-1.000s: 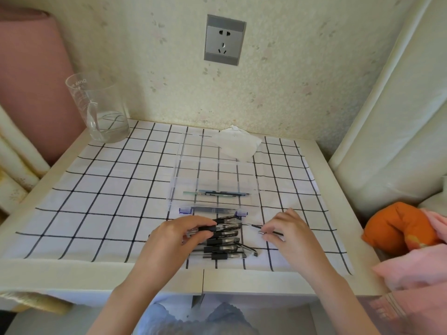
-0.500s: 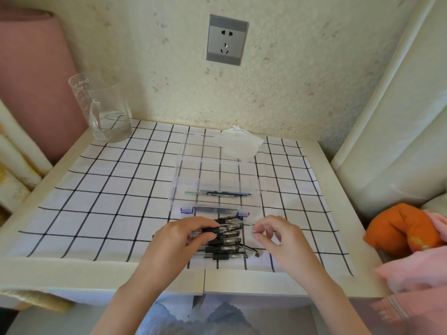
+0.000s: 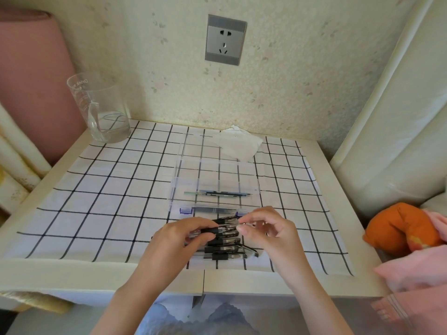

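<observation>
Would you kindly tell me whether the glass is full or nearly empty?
Nearly empty: the glass stands upright, holding only a shallow layer of water at its bottom.

soft even daylight, faint shadows, wide-angle bending at edges, slightly soft focus.

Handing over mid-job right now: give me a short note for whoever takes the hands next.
Left hand: grips a black pen by its barrel, just above the row.
Right hand: pinches that pen's right end.
Things: more black pens lie in a row on the checked cloth near the front edge; the clear box lies open just behind them.
Done: a couple of slim pens lie in the box.
Left: probably finish the held pen, then work through the row.
</observation>
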A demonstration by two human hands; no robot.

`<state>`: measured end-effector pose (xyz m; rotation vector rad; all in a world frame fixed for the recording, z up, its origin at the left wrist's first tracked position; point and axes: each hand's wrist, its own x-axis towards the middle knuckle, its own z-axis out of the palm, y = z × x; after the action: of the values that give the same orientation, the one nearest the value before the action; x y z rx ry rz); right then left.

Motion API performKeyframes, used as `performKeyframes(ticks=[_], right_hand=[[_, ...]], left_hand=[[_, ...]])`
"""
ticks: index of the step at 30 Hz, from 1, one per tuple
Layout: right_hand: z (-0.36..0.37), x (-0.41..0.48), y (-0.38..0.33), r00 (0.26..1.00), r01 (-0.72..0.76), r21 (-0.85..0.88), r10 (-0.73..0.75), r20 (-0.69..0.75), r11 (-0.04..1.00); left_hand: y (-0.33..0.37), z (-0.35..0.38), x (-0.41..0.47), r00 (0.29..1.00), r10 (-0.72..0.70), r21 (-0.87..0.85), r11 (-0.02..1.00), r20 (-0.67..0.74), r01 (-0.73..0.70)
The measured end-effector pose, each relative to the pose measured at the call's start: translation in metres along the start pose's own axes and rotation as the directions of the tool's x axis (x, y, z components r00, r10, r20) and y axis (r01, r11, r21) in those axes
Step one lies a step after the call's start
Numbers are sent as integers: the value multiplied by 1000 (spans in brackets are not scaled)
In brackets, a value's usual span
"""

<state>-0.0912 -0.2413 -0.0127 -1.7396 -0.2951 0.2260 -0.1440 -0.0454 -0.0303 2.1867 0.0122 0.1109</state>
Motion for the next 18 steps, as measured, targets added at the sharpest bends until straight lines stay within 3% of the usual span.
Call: performKeyframes(ticks=[8,18], right_hand=[[2,-2,6,996,-93,15,93,-7,996],[13,-1,8,997,-81,95,81,5,992]], left_hand=[[1,-1,0,1000,17,-2,1000,-3,-17],[-1,3,-1,1000,4,-24,1000,2,-4]])
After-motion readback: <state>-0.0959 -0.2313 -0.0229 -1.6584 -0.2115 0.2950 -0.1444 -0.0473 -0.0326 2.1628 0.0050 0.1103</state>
